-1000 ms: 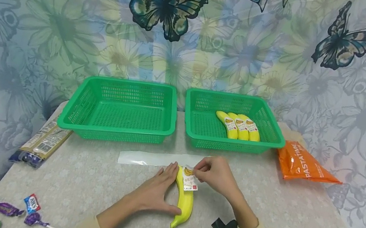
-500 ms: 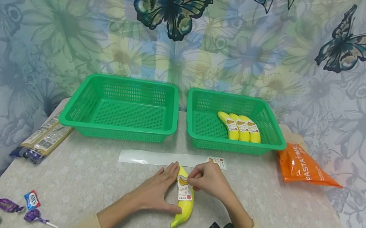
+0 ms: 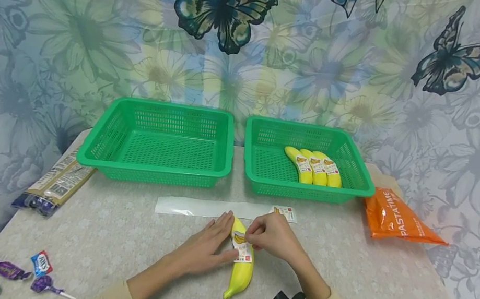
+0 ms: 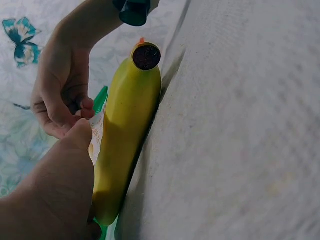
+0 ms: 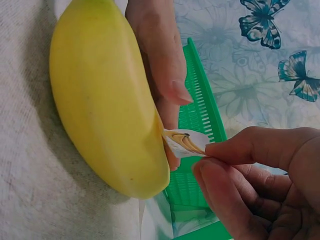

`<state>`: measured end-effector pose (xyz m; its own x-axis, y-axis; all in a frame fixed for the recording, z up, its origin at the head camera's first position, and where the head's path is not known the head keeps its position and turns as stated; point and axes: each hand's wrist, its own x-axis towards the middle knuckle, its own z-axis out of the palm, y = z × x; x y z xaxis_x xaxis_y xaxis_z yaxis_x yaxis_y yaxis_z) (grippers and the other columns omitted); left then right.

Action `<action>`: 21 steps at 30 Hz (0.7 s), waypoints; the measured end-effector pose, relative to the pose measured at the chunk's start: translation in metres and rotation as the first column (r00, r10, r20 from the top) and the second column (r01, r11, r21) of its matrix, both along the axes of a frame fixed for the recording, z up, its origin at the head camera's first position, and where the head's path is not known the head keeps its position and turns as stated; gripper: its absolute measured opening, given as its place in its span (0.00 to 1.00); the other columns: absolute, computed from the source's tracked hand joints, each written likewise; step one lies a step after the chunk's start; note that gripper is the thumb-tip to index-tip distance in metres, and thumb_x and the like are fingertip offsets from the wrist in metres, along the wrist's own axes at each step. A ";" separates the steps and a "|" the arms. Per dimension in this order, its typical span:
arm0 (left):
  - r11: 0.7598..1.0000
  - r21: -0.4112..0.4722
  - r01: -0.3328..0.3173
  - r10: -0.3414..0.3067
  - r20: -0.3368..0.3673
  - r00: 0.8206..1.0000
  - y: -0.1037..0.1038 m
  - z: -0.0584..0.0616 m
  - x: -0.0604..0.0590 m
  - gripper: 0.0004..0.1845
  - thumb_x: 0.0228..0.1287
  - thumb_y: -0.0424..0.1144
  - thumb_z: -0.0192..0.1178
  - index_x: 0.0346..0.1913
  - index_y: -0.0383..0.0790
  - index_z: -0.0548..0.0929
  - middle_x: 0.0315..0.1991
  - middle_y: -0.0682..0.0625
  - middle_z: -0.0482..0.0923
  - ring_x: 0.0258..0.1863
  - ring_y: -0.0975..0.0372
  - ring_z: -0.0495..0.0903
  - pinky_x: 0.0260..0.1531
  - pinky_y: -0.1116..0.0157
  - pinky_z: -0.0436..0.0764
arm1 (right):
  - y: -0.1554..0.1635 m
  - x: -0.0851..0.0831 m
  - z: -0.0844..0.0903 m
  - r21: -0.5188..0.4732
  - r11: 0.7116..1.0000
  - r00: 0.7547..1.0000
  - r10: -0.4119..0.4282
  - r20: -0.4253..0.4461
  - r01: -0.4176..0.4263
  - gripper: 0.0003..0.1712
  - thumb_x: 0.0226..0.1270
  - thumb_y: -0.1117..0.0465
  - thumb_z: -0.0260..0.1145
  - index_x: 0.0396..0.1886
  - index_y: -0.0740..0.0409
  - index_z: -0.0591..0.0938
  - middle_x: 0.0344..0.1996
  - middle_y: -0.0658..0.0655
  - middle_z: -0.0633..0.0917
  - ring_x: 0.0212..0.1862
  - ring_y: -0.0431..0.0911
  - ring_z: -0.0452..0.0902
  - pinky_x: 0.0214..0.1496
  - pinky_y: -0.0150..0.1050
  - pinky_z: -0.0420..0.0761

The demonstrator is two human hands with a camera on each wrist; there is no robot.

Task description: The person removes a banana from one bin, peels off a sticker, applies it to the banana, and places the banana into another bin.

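Between the two hands, near the table's (image 3: 120,235) front edge, the banana (image 3: 240,271) is found. By the right hand (image 3: 270,236), the label's (image 3: 241,247) upper end is pinched; the left hand (image 3: 204,249) is laid flat-fingered against the fruit, thumb pressed onto the label. From the right hand the banana's long axis is run toward six o'clock; the left hand is set at its nine o'clock.

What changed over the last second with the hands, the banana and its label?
The right hand brought the label down onto the banana and still pinches its top end. The left hand's thumb slid up from the banana's lower part onto the label's edge. The banana, both baskets and the backing strip stayed put.
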<state>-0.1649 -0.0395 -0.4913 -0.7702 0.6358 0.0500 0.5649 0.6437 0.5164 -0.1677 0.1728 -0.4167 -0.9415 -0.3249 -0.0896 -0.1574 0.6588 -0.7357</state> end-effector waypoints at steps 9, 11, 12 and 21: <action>1.000 -0.007 -0.002 0.002 -0.022 1.000 0.002 -0.004 -0.001 0.52 0.66 0.70 0.46 0.77 0.34 0.46 0.79 0.42 0.43 0.79 0.53 0.43 0.77 0.51 0.51 | 0.001 -0.004 -0.006 0.026 1.000 0.998 -0.014 0.060 0.012 0.03 0.55 0.65 0.72 0.23 0.58 0.87 0.18 0.53 0.85 0.20 0.42 0.80 0.22 0.31 0.77; 1.000 -0.005 -0.002 0.002 -0.020 1.000 0.002 -0.004 -0.001 0.52 0.66 0.70 0.46 0.77 0.34 0.47 0.79 0.42 0.43 0.79 0.53 0.44 0.77 0.51 0.52 | 0.003 -0.006 -0.010 0.034 0.999 0.996 -0.030 0.082 0.028 0.04 0.56 0.64 0.72 0.23 0.57 0.87 0.18 0.54 0.85 0.21 0.41 0.80 0.22 0.31 0.77; 1.000 -0.003 -0.002 0.002 -0.019 1.000 0.002 -0.004 0.000 0.52 0.66 0.70 0.47 0.77 0.33 0.47 0.79 0.42 0.43 0.79 0.53 0.44 0.76 0.50 0.52 | 0.003 -0.008 -0.012 0.035 0.999 0.995 -0.041 0.095 0.038 0.05 0.56 0.63 0.72 0.22 0.57 0.86 0.18 0.54 0.85 0.21 0.41 0.80 0.23 0.31 0.78; 1.000 -0.010 -0.011 0.011 -0.015 1.000 0.001 -0.004 -0.001 0.52 0.66 0.69 0.48 0.77 0.34 0.47 0.79 0.42 0.43 0.79 0.53 0.44 0.76 0.50 0.52 | 0.009 -0.017 -0.032 0.000 0.993 0.970 -0.119 0.211 0.122 0.12 0.56 0.56 0.75 0.22 0.59 0.84 0.14 0.52 0.83 0.18 0.40 0.77 0.23 0.33 0.78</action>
<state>-0.1658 -0.0386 -0.4953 -0.7763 0.6279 0.0559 0.5657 0.6547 0.5014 -0.1851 0.1820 -0.4484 -0.9345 -0.2124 -0.2857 0.0815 0.6534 -0.7526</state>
